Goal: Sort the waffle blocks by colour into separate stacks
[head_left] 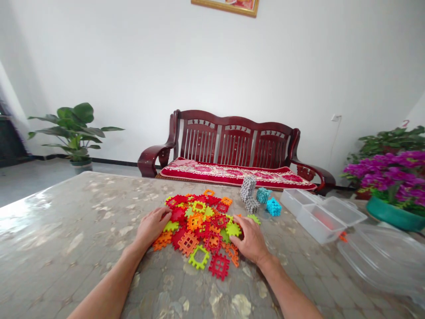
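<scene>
A pile of flat plastic interlocking building tiles [199, 221] with notched edges lies on the table in front of me, in red, orange and yellow-green. My left hand [153, 227] rests against the pile's left side, its fingertips touching the outer tiles. On the other side, my right hand [251, 237] has thumb and fingers apart beside a yellow-green tile [233, 229]. Neither hand has a tile visibly lifted. Closest to me are a red window tile [219, 266] and a yellow-green frame tile [199, 257].
Stacked grey tiles [248, 188] and blue tile blocks [274, 207] stand behind the pile to the right. Beyond are a clear divided box [307, 212], transparent lids [381, 257] and a flower pot [393, 212]. A wooden bench [235, 137] stands past the patterned table [83, 239].
</scene>
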A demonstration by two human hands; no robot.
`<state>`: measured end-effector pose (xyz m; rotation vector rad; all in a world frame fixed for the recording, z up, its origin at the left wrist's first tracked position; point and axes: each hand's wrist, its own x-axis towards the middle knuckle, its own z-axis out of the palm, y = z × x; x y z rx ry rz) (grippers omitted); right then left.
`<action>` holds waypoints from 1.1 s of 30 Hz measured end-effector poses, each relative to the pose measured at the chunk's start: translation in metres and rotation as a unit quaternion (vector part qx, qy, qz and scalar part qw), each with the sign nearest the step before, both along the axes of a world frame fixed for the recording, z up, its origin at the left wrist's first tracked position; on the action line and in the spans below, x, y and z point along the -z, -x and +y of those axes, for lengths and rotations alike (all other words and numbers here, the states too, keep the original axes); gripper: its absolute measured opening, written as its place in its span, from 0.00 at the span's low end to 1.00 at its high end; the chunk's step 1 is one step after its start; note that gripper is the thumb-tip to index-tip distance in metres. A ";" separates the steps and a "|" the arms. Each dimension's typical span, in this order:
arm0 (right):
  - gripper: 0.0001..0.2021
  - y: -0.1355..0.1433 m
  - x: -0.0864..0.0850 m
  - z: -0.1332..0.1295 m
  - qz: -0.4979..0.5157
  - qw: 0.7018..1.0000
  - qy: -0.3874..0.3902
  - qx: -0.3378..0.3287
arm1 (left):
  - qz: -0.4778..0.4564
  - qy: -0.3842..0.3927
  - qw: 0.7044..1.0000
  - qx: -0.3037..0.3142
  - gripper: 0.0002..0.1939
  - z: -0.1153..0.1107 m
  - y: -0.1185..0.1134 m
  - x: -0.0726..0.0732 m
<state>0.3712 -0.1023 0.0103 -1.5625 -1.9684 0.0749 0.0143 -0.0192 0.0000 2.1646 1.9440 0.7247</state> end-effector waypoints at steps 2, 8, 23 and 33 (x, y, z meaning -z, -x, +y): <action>0.30 0.001 0.000 -0.001 0.007 1.000 -0.008 -0.006 | 0.002 -0.001 1.000 -0.002 0.19 0.001 0.001 0.002; 0.35 0.005 0.003 -0.002 0.045 0.998 -0.025 -0.025 | 0.011 0.008 1.000 -0.004 0.20 0.004 0.002 0.005; 0.37 0.007 0.024 0.016 0.251 0.968 -0.017 0.002 | -0.004 0.006 1.000 -0.003 0.19 0.000 -0.001 -0.001; 0.37 -0.062 0.027 0.039 0.330 0.932 -0.096 0.112 | 0.005 0.007 1.000 -0.002 0.20 0.004 0.002 0.005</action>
